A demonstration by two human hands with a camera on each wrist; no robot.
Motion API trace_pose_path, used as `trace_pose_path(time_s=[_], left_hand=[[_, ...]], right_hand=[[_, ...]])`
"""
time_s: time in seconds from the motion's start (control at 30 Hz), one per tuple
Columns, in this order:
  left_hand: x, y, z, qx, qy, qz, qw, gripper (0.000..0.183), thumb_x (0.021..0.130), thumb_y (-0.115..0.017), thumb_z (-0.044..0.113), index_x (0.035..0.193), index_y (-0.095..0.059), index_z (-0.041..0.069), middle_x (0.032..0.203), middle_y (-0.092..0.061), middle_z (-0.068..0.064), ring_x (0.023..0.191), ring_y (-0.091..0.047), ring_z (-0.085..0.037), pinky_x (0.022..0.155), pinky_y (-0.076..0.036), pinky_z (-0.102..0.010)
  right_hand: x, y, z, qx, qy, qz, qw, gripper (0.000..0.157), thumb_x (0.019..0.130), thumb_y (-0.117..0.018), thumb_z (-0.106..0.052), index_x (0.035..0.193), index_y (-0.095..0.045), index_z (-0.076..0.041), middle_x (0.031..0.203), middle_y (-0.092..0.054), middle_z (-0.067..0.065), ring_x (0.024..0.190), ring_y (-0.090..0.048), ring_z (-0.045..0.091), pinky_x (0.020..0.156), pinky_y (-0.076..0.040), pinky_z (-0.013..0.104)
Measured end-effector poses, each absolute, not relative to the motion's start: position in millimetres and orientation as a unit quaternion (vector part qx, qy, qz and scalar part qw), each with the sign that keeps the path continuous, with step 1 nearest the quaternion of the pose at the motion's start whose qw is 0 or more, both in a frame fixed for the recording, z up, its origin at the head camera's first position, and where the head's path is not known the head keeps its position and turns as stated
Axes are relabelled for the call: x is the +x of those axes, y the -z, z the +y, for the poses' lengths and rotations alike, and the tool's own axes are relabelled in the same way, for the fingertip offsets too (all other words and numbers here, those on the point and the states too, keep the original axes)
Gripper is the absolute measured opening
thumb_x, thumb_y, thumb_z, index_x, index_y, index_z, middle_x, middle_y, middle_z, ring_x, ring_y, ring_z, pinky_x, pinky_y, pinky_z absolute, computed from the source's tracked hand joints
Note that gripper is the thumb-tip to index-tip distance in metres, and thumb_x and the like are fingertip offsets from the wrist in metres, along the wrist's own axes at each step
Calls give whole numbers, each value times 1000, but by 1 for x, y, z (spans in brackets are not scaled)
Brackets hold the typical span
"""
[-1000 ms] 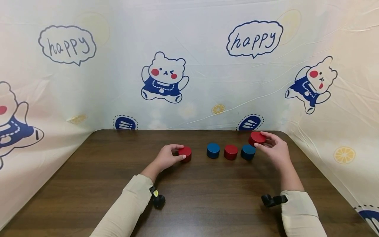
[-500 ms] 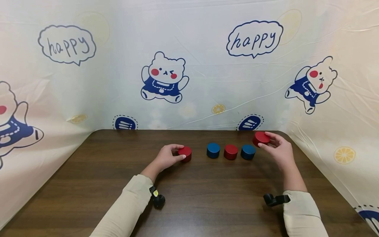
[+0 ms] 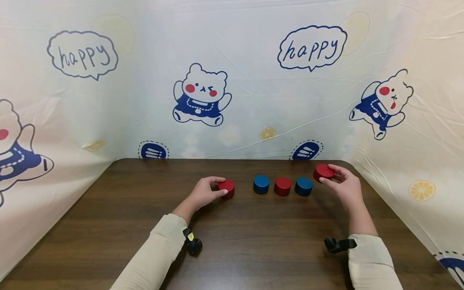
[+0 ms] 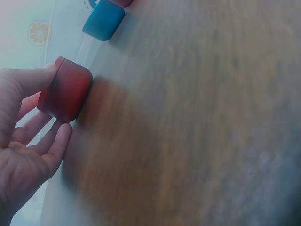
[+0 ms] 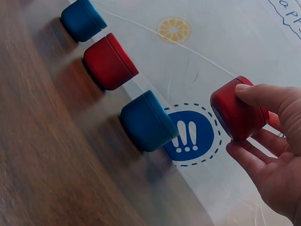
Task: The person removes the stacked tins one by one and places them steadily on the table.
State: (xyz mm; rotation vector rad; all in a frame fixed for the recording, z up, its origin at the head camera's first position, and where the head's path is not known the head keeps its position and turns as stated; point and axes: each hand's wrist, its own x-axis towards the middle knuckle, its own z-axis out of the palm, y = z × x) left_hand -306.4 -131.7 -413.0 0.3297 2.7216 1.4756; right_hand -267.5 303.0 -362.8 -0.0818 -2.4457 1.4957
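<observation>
At the left end of a row, my left hand (image 3: 202, 195) pinches a small red round lidded tin (image 3: 227, 186) between thumb and fingers. That tin appears to stand on the table. My right hand (image 3: 346, 187) grips another red round tin (image 3: 322, 172) by its sides, raised above the table at the far right, as the right wrist view also shows. Between the hands stand a blue tin (image 3: 261, 184), a red tin (image 3: 282, 186) and a second blue tin (image 3: 303, 186). The second blue tin (image 5: 148, 122) is nearest to my right hand, apart from the held tin.
The brown wooden table (image 3: 232, 237) reaches back to a printed cloth backdrop (image 3: 250, 80) that hangs behind it and along both sides. A wider gap lies between the left red tin and the first blue one. Black wrist cameras sit at both cuffs.
My right hand has moved right with its red tin, from behind the right-hand blue tin to beyond it, and slightly lower. The left hand and the tins on the table stay put.
</observation>
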Motion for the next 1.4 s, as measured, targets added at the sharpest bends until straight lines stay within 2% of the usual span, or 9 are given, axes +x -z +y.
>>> trace_pose_path(time_s=[0.27,0.37,1.0,1.4], left_hand=[[-306,411,-132,105,-473,875,13,44,85,-77,19,126,-64,13,123,-63,-6,110,-58,-25,86,-54,-37],[-306,412,-132,107,-471,875,13,44,85,-77,19,126,-64,13,123,-63,-6,110,-58,-24,86,-54,-37],[-304,411,-131,104,-477,872,14,44,85,-77,19,127,-64,12,122,-63,-6,110,-59,-25,83,-54,-35],[-306,412,-132,106,-477,873,12,43,85,-77,19,126,-65,13,122,-64,-6,109,-59,-24,84,-54,-36]], right_hand=[[-271,370,309,-46,-514,-847,127,71,88,-73,-32,147,-42,-6,144,-43,24,127,-46,42,100,-45,49],[-272,374,311,-54,-514,-847,122,72,88,-73,-32,147,-41,-6,144,-43,25,128,-45,43,102,-42,54],[-278,395,320,-73,-488,-867,76,70,89,-73,-20,147,-38,-1,145,-40,29,129,-39,46,103,-40,55],[-281,403,321,-72,-467,-880,53,69,89,-73,-21,145,-38,3,143,-40,31,127,-40,46,104,-38,55]])
